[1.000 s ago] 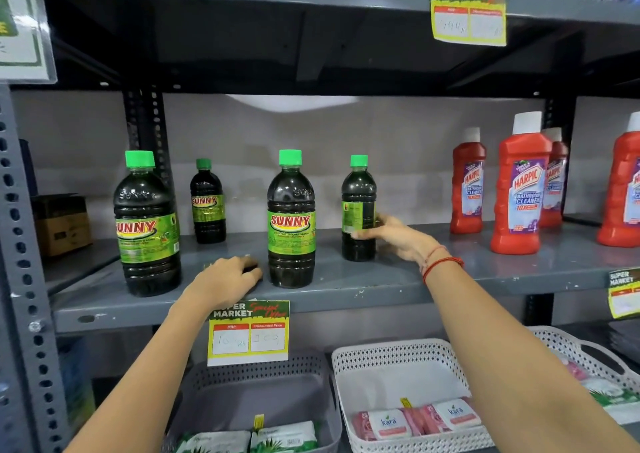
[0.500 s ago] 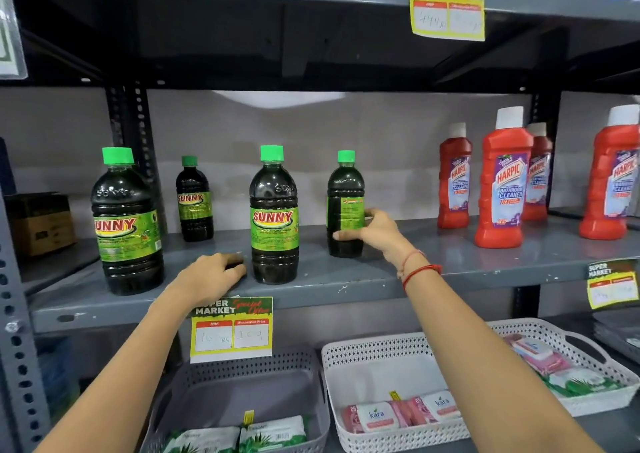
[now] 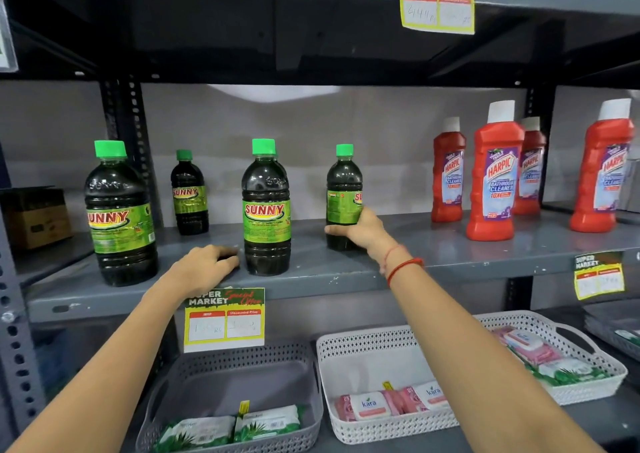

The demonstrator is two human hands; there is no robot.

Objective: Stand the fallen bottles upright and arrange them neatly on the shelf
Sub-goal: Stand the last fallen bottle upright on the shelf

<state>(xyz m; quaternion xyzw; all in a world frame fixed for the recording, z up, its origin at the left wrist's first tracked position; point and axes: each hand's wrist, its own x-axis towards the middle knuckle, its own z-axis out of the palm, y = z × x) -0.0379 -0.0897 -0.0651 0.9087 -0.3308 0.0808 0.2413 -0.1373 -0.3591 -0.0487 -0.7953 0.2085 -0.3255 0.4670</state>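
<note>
Four upright SUNNY bottles (image 3: 266, 206); right hand (image 3: 360, 232) grips one.

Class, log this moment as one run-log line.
right hand: gripping small Sunny bottle, upright | left hand: resting on shelf | fallen bottles: none visible

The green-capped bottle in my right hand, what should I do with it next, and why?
Probably turn the bottle a little so its label faces front, then let go. It already stands upright on the shelf, with your right hand wrapped around its lower half, but only the edge of its red lettering shows, while the front middle bottle shows its full label. Your left hand rests on the shelf.
</note>
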